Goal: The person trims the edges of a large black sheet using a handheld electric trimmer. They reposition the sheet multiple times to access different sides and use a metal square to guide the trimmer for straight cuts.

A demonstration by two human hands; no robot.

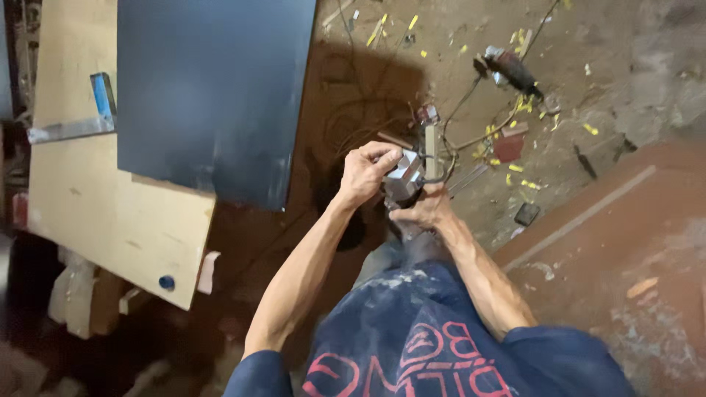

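Observation:
Both my hands meet in the middle of the view around a small grey metal power tool (pixel 404 176). My left hand (pixel 365 170) wraps over its top left side, fingers curled on the housing. Gripping the tool's body from below is my right hand (pixel 422 209). A dark cable (pixel 465 99) runs from the tool up across the floor. How the tool's front end looks is hidden by my fingers.
A dark blue-grey panel (pixel 213 88) lies on a pale plywood board (pixel 110 213) at the left, with a metal square (pixel 77 125) on it. Another power tool (pixel 511 70) and yellow scraps (pixel 518 167) litter the dirt floor. A reddish board (pixel 618 242) lies at right.

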